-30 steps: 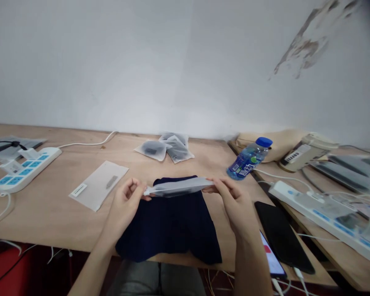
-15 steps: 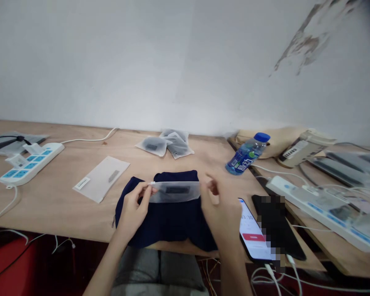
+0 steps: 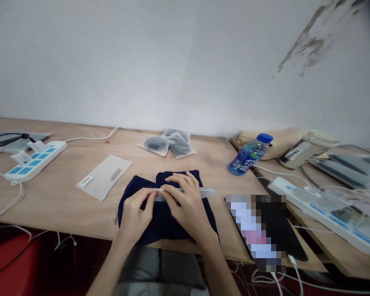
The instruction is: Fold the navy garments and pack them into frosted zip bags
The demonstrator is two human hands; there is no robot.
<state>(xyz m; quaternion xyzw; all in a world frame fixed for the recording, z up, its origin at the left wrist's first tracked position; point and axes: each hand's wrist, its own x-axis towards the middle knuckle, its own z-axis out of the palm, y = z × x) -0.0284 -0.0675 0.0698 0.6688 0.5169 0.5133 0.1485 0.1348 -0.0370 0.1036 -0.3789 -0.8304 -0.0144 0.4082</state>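
Above a dark blue cloth pouch (image 3: 160,230), a frosted zip bag (image 3: 207,191) is held nearly edge-on between my hands. My left hand (image 3: 137,211) pinches its left end near the white slider. At the same corner, the thumb and index finger of my right hand (image 3: 188,205) pinch the top edge, with the other fingers raised and spread. That hand covers most of the bag, so its dark label is out of sight. Left of the pouch lies a flat frosted packet (image 3: 103,179) with a white sticker.
Several frosted bags (image 3: 169,144) with dark contents lie toward the wall. A blue-capped bottle (image 3: 249,155) stands at the right, before a coffee cup (image 3: 306,150). Power strips (image 3: 37,160) flank the work area. Two phones (image 3: 274,230), partly pixelated, lie at the right with cables.
My right hand has moved left from the bag's right end to the slider corner beside my left hand. The bag has tipped from showing its face to nearly edge-on.
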